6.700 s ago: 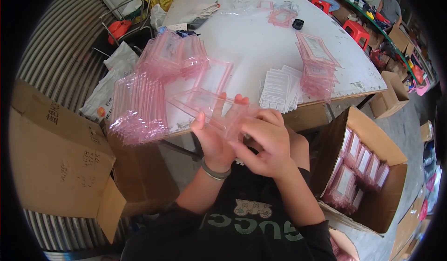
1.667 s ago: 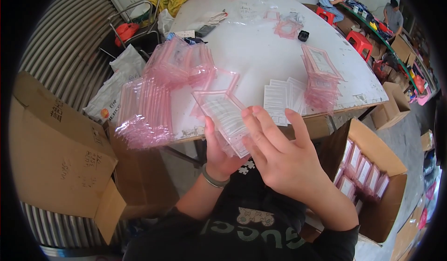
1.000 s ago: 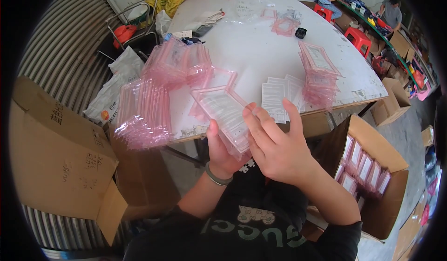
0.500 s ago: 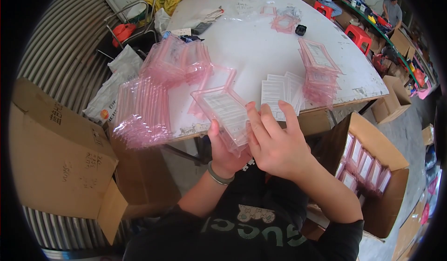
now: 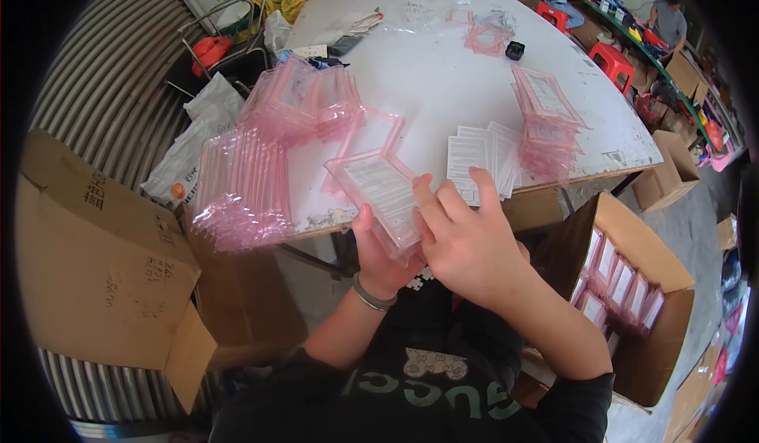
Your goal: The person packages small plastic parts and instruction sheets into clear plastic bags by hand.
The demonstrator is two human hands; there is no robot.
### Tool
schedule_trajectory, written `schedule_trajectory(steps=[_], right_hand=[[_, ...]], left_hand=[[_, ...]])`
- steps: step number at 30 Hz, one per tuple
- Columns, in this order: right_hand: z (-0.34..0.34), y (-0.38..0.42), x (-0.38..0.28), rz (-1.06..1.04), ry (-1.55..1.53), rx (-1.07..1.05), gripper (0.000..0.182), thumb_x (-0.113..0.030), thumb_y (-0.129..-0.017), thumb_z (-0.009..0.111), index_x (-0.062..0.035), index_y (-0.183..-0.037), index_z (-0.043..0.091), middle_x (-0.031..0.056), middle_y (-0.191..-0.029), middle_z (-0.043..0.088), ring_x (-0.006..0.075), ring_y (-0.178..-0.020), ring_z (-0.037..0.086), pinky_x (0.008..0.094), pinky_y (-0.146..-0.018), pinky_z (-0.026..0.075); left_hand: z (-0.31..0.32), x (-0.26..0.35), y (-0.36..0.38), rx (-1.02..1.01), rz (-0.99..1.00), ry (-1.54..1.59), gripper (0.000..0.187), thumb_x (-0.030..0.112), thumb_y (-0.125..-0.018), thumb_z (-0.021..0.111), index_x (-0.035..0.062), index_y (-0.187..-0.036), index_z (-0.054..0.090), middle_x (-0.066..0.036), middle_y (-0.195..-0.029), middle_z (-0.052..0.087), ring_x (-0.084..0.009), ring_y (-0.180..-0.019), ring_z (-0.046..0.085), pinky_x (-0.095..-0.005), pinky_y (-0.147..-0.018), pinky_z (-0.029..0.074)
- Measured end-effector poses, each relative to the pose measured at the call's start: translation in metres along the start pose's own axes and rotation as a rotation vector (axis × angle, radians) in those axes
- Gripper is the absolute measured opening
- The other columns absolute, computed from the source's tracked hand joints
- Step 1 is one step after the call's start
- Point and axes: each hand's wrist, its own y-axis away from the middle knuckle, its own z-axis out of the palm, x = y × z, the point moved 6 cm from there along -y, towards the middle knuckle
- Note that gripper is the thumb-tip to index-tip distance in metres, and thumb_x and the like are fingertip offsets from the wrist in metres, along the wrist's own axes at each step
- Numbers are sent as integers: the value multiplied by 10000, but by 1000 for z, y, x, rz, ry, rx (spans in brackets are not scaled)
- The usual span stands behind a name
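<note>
A clear plastic pouch with pink edges [image 5: 371, 176] and a white printed card inside is tilted above the table's front edge. My left hand [image 5: 378, 257] grips it from below, with the thumb along its left side. At its lower right edge is my right hand [image 5: 468, 241], closed on the pouch's open-looking end; the right thumb is hidden and some fingers are lifted. Behind the held pouch lies another pink-edged pouch [image 5: 378, 130]. Just beyond my right fingers, several white printed cards [image 5: 468, 154] lie fanned on the table.
Stacks of pink-edged pouches [image 5: 245, 178] overhang the table's [image 5: 419, 87] left front; a filled stack [image 5: 549, 119] stands at right. A carton [image 5: 660, 265] at lower right holds filled pouches. Another carton [image 5: 103, 261] stands at left. Two people work at a far green-edged table.
The pouch and both hands stay nearly in place. My right fingers have shifted slightly left and down along the pouch's right edge. The view has moved a little.
</note>
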Motion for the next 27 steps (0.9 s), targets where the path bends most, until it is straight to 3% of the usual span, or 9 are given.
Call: schedule_trajectory(steps=[3, 6, 9, 15, 18, 24, 27], right_hand=[[1, 4, -5, -37, 118, 112, 228, -186, -706, 658, 16, -768, 745, 250, -1123, 655, 341, -996, 586, 545, -939, 423], [8, 6, -1, 24, 129, 216, 232, -178, -704, 654, 31, -766, 732, 257, -1111, 654, 344, -1000, 588, 553, -947, 423], [9, 4, 1, 49, 29, 191, 250, -171, -701, 646, 54, -783, 718, 255, -1083, 656, 346, -998, 589, 542, -922, 433], [-5, 9, -8, -68, 134, 222, 256, -194, -698, 631, 44, -770, 689, 242, -1051, 661, 335, -935, 603, 492, -859, 441], [2, 15, -6, -60, 167, 358, 247, -204, -702, 624, 33, -743, 680, 236, -1053, 664, 326, -921, 613, 461, -846, 439], [2, 10, -4, 14, 179, 259, 231, -182, -778, 622, 0, -891, 709, 197, -1095, 677, 292, -938, 635, 441, -846, 426], [1, 17, -8, 44, 192, 266, 244, -189, -813, 642, -75, -1005, 741, 137, -1182, 676, 250, -978, 646, 486, -917, 383]], left_hand=[[21, 1, -2, -144, 18, 34, 900, 663, -894, 417, 33, -1529, 324, -146, -1442, 501, -277, -1301, 523, -417, -1096, 417], [4, -4, -1, 95, 104, -3, 926, 661, -882, 436, 22, -1539, 303, -177, -1453, 485, -297, -1309, 517, -420, -1101, 413], [6, 5, -1, 64, 64, -118, 978, 665, -843, 501, 13, -1539, 285, -209, -1461, 467, -318, -1316, 509, -426, -1109, 408], [24, 11, -2, -70, 58, -59, 1066, 589, -739, 616, 18, -1554, 233, -236, -1489, 418, -326, -1348, 476, -435, -1126, 399], [36, 9, 2, -31, 104, -129, 1057, 552, -725, 606, 24, -1558, 227, -229, -1508, 392, -331, -1370, 450, -449, -1129, 398], [18, 17, -2, -105, 83, -24, 1084, 432, -690, 669, 56, -1576, 172, -212, -1517, 382, -355, -1388, 428, -470, -1154, 381], [24, 24, -4, -200, 88, 17, 1139, 323, -636, 734, 72, -1581, 150, -213, -1516, 382, -371, -1402, 413, -483, -1172, 368]])
